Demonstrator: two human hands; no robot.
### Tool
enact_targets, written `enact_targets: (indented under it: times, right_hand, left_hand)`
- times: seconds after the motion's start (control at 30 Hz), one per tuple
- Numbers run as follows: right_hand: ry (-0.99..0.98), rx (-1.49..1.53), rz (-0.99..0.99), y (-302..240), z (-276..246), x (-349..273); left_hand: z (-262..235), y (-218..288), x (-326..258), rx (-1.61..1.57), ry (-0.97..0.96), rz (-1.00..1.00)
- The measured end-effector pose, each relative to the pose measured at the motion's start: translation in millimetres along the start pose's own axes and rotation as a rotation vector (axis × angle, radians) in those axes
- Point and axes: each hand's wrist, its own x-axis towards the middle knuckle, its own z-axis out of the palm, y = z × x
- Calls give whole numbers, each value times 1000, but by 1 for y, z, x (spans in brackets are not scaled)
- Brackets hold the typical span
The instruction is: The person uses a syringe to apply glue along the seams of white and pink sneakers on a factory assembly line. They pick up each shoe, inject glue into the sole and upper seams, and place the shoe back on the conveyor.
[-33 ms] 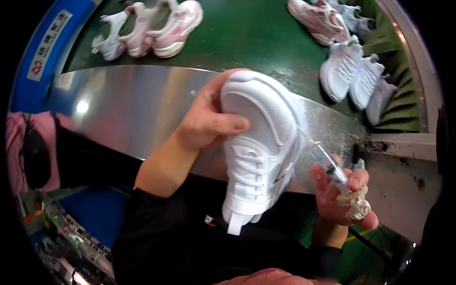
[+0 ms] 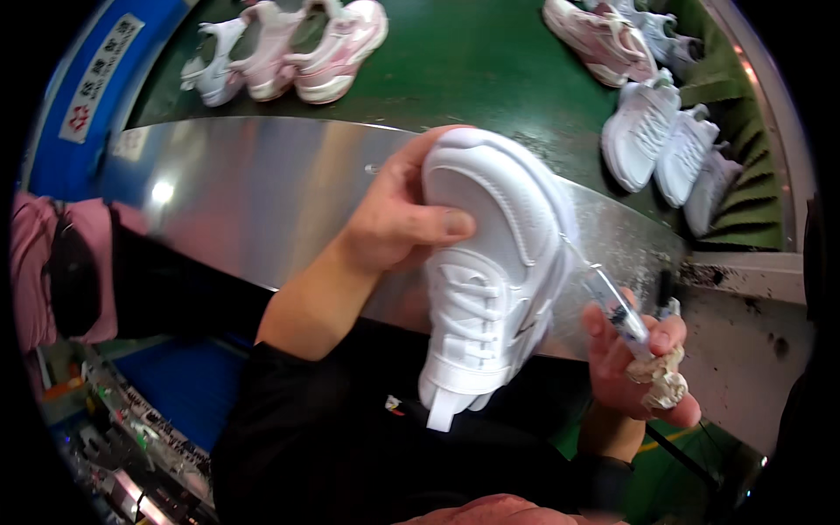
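Note:
My left hand grips a white sneaker by its toe end, the thumb on the upper and the fingers hidden behind. The toe points away from me, and the heel with its pull tab hangs toward my body. In my right hand is a clear syringe, held between thumb and fingers. Its thin tip reaches the seam between sole and upper on the sneaker's right side; whether it touches is hard to tell. Some crumpled off-white material is tucked in the same hand.
A shiny metal plate edges the green work surface. Pink and white sneakers stand at the far left, and white ones at the right beside a ridged green strip. Pink cloth lies at the left.
The whole picture has shifted slightly to the right. My hands, the sneaker and the syringe keep nearly the same positions relative to one another.

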Motion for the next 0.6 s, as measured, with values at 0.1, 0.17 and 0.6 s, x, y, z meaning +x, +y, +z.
enact_targets:
  times: [0.1, 0.17, 0.6]
  right_hand:
    - [30, 5, 11, 3, -3, -6]
    - [81, -5, 38, 1, -4, -14]
    - [77, -3, 55, 14, -19, -45]
  left_hand:
    - [-2, -2, 5, -33, -3, -2]
    - [-2, -7, 6, -39, 28, -7]
    - [-19, -16, 12, -6, 139, -75]
